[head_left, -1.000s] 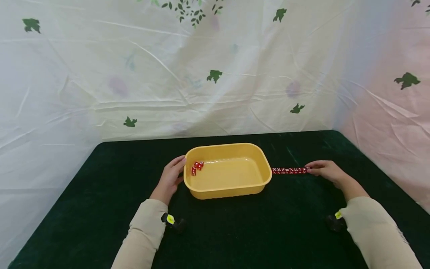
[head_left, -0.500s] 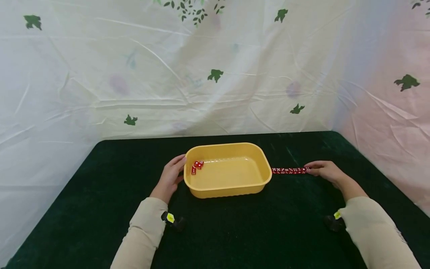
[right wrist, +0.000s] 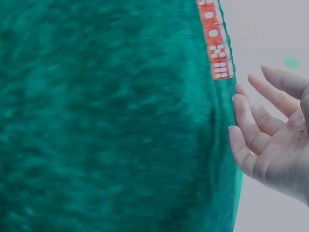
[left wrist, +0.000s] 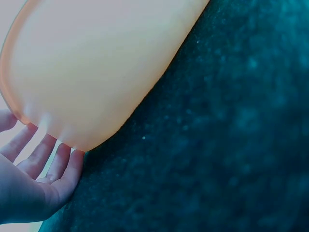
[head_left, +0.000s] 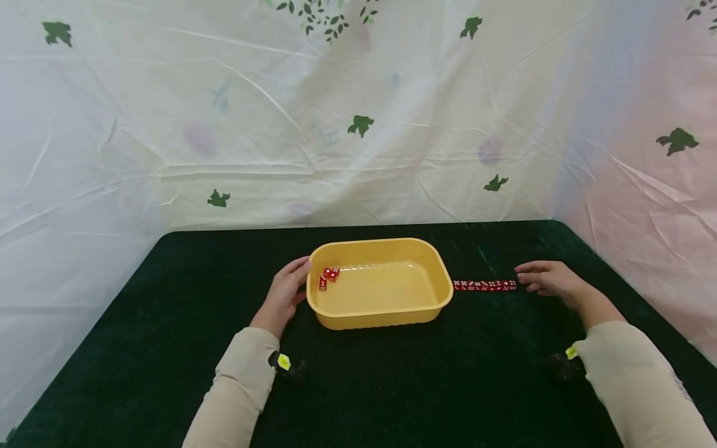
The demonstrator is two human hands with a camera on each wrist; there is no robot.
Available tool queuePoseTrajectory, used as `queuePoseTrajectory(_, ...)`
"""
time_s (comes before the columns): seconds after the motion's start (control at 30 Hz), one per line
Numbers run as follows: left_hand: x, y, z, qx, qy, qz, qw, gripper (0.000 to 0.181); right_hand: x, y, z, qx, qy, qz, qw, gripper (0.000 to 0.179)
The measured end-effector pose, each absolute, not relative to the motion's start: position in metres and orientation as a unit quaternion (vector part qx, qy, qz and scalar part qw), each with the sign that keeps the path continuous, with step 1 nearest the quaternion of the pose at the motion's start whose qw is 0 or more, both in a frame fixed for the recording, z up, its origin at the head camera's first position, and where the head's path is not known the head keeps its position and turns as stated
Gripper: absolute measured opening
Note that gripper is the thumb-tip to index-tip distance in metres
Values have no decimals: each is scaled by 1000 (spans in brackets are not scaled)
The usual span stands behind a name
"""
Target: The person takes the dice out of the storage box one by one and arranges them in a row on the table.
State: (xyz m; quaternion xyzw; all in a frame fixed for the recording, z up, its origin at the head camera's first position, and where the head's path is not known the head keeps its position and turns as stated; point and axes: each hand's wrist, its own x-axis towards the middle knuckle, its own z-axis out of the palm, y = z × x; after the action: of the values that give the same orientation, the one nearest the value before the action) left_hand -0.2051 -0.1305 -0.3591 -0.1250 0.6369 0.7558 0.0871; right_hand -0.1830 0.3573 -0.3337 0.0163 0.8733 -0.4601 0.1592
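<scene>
A yellow plastic tub [head_left: 381,318] stands on the table, with several red dice [head_left: 330,275] inside at its left end. My left hand [head_left: 284,294] rests against the tub's left wall. In the left wrist view, the fingertips [left wrist: 72,157] touch the outside of the wall. A straight row of red dice with white pips [head_left: 484,285] runs rightward from the tub's right side. My right hand [head_left: 551,281] is just beyond the row's right end, holding nothing. The right wrist view shows its loosely bent fingers [right wrist: 248,118] apart from the end die [right wrist: 221,70].
Dark green cloth [head_left: 414,386] covers the table. White sheeting [head_left: 269,137] printed with green birds and leaves hangs behind it, and pinkish sheeting [head_left: 661,205] hangs on the right. Each sleeve carries a black wrist camera [head_left: 294,371].
My right hand has let go of the row's right end and moved slightly right and up, its fingers opening. The tub, the dice and my left hand stay put.
</scene>
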Motion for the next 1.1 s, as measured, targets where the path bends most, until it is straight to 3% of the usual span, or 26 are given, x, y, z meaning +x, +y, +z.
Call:
queuePoseTrajectory(0.47,-205,-130,-358,-136,635,755,86,36,-202,327,-290,-23,898,-429,101,49)
queuePoseTrajectory(1.1,-206,-131,-357,-127,636,755,92,37,-233,252,-252,-63,910,-400,93,45)
